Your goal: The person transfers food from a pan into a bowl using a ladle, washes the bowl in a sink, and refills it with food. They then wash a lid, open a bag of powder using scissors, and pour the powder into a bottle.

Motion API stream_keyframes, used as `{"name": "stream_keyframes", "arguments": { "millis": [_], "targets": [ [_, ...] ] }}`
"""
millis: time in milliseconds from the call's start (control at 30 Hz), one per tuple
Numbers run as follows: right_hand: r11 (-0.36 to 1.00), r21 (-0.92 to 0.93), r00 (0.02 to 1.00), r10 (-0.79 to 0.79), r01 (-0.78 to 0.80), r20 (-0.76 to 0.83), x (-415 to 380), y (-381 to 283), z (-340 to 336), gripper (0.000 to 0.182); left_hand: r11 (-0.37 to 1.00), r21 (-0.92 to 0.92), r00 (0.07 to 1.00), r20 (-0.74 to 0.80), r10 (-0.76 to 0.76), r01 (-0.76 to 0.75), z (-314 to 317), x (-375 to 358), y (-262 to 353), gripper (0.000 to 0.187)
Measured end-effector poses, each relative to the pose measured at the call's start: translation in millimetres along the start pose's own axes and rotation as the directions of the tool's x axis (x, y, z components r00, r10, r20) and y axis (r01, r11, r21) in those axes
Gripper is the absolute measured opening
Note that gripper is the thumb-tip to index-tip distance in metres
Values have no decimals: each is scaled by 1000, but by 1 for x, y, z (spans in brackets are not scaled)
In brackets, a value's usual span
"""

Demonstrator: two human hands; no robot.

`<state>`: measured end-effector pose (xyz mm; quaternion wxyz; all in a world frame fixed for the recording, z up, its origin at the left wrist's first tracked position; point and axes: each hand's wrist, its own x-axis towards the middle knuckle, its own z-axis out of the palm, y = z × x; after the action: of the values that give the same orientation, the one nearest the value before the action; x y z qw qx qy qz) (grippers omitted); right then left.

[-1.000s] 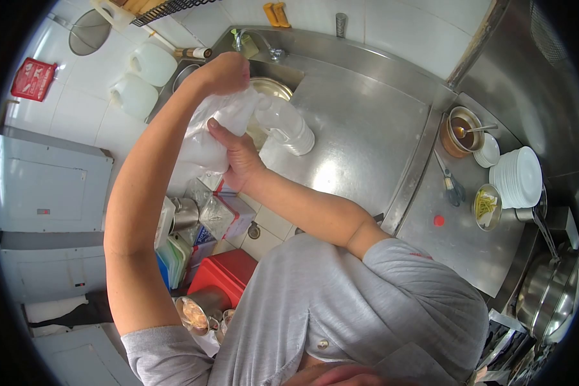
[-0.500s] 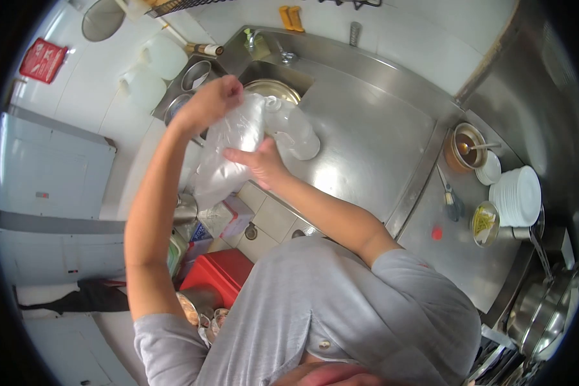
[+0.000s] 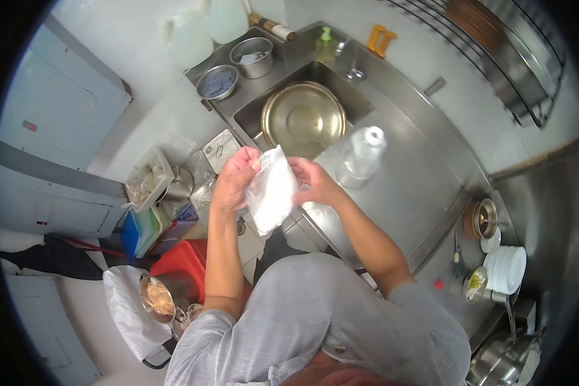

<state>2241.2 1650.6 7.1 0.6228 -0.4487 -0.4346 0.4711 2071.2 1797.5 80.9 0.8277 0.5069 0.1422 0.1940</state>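
Note:
A translucent white plastic bag (image 3: pixel 271 193), gathered into a narrow bundle, hangs between my two hands in front of the sink. My left hand (image 3: pixel 237 177) is closed on its upper left edge, thumb and fingers pinching the plastic. On the other side, my right hand (image 3: pixel 312 181) grips the bag's right edge with curled fingers, some of them hidden behind it. Just beyond my right hand, a clear plastic bottle (image 3: pixel 365 154) stands on the steel counter (image 3: pixel 412 174).
A large round metal basin (image 3: pixel 302 122) sits in the sink, with two metal bowls (image 3: pixel 217 82) at its left. A green soap bottle (image 3: pixel 326 46) stands by the tap. Stacked white plates (image 3: pixel 505 270) are at right; a red bin (image 3: pixel 190 260) and pot (image 3: pixel 163 297) are at lower left.
My left hand has come down from above the bag to its left edge. The bag, spread wide before, is now a narrower bundle. The view has shifted, showing more of the sink.

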Motion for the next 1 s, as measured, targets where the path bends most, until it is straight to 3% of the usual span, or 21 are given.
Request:
{"name": "stream_keyframes", "arguments": {
  "millis": [33,100,167,200,267,300,333,433,500,533,567,600,633,667,700,800,867,933,1000],
  "targets": [
    [978,202,996,70,-59,-47,19,22,-5,79,1000,-6,1000,-10,7,-7,-18,-3,5,20],
    [975,133,928,209,-175,-308,71,32,-10,73,1000,-1,1000,-16,8,-8,-56,-8,19,16],
    [877,-351,828,86,-326,-553,145,64,-19,72,1000,22,1000,-3,9,-9,-98,-12,32,15],
    [806,-523,850,-50,-275,-525,187,87,-35,74,999,31,1000,-19,17,-16,-116,-13,39,12],
    [737,-618,843,-124,-275,-523,269,77,-41,81,996,89,997,-76,-8,15,-154,-15,49,11],
    [720,-603,816,-89,-343,-571,311,83,-50,87,992,121,995,-101,-22,34,-172,-15,54,11],
    [635,-680,804,-153,-366,-575,345,86,-59,91,984,179,995,-103,-4,23,-187,-17,59,9],
    [350,-824,771,-318,-445,-551,426,107,-86,81,986,157,984,-175,-21,49,-232,-19,70,8],
    [308,-839,810,-258,-449,-528,463,121,-106,69,983,166,971,-237,-34,75,-249,-25,82,8],
    [282,-839,817,-227,-465,-530,469,126,-118,64,983,170,966,-258,-28,74,-258,-29,82,9],
    [276,-860,794,-338,-430,-505,472,128,-116,52,983,168,965,-261,-34,80,-268,-30,79,9],
    [296,-846,817,-253,-445,-518,468,119,-112,49,983,176,963,-270,-3,53,-283,-34,71,10],
    [282,-866,802,-339,-413,-492,466,138,-123,47,983,182,960,-277,26,26,-295,-36,62,11],
    [294,-851,770,-369,-436,-521,456,150,-119,47,992,53,951,-296,-95,116,-289,-36,72,13],
    [306,-844,742,-406,-439,-533,445,152,-120,48,983,92,944,-306,-125,159,-291,-36,75,15],
    [412,-823,632,-530,-392,-566,374,135,-78,48,992,26,962,-248,-116,126,-289,-28,79,16],
    [503,-783,505,-599,-366,-621,329,129,-60,46,992,15,976,-184,-118,123,-293,-25,83,16],
    [634,-566,345,-449,-527,-825,285,105,-40,43,988,-5,980,-120,-156,157,-293,-18,89,16],
    [620,-552,308,-463,-557,-831,243,90,-27,42,983,-8,981,-68,-182,181,-287,-10,94,15]
  ]
}}
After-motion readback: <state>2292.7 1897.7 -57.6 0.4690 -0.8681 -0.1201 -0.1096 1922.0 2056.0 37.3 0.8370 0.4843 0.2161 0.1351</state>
